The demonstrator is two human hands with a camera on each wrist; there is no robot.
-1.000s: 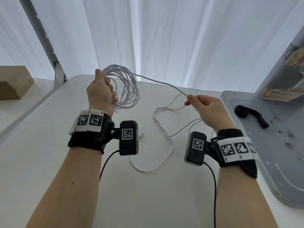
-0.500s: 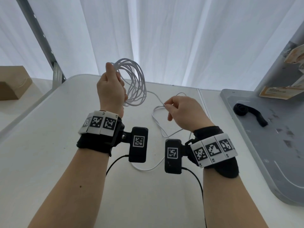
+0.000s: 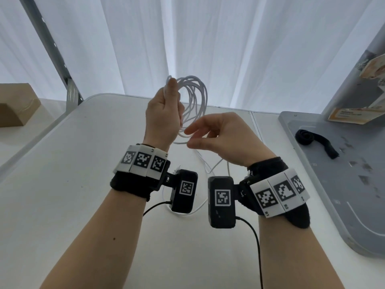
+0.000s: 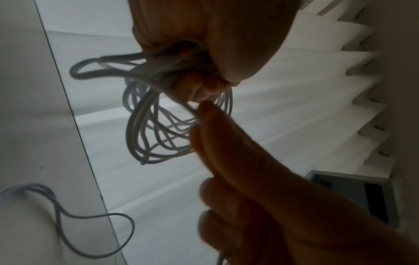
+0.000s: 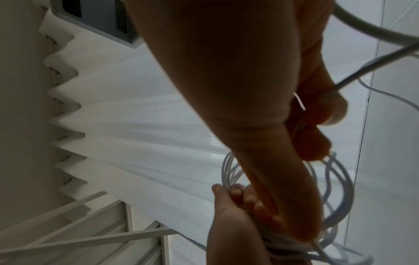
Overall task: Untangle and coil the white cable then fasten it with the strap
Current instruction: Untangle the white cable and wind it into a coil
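Note:
My left hand [image 3: 166,113] is raised over the table and grips a coil of white cable [image 3: 196,97] with several loops, its fingers curled round the bundle [image 4: 158,75]. My right hand [image 3: 190,137] is right beside it and pinches a strand of the same cable at the coil's lower edge [image 4: 192,111]. The strand runs out through my right fingers [image 5: 317,100]. The uncoiled rest of the cable [image 3: 210,165] trails down onto the white table [image 3: 83,163]. A black strap [image 3: 312,140] lies partly rolled on the grey tray [image 3: 333,184] at the right, away from both hands.
A cardboard box [image 3: 16,105] sits on a side surface at the far left. A metal post [image 3: 52,49] rises behind the table's left corner. White curtains hang behind. Orange-labelled items [image 3: 350,115] stand at the tray's far end.
My right hand has swung left with the strand, from the table's middle up to the coil. My left hand has lifted the coil and shifted right. Less loose cable lies on the table.

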